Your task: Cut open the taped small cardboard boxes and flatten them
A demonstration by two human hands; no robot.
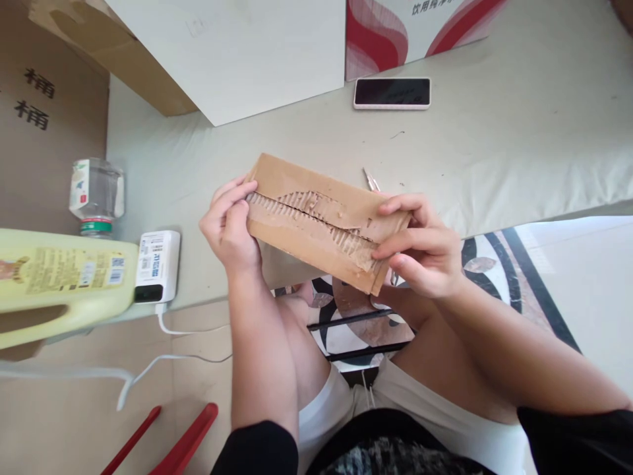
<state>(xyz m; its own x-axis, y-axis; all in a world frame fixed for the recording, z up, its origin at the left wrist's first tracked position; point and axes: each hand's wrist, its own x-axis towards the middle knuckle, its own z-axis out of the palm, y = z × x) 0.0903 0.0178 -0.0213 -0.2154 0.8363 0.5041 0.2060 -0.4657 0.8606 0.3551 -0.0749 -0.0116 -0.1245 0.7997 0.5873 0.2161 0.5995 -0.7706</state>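
Between my two hands a small brown cardboard box [301, 178] is held up, tilted down toward the right. Along its middle runs a seam where the top paper is torn away and the corrugated ridges show. My left hand [232, 221] grips the box's left end, with the thumb on the upper face. At the right end my right hand [425, 244] holds it, fingers on the face near the seam. Just behind the box, a slim metal-tipped tool [370, 179] lies partly hidden on the cloth-covered table [494, 132].
A phone [392, 94] lies before a red-and-white carton [380, 39]. Beside it stands a large white box [257, 53]. To the left are a clear bottle [106, 191], a yellow jug [69, 277] and a white device [158, 264] with a cable. Below sit red bars [188, 439].
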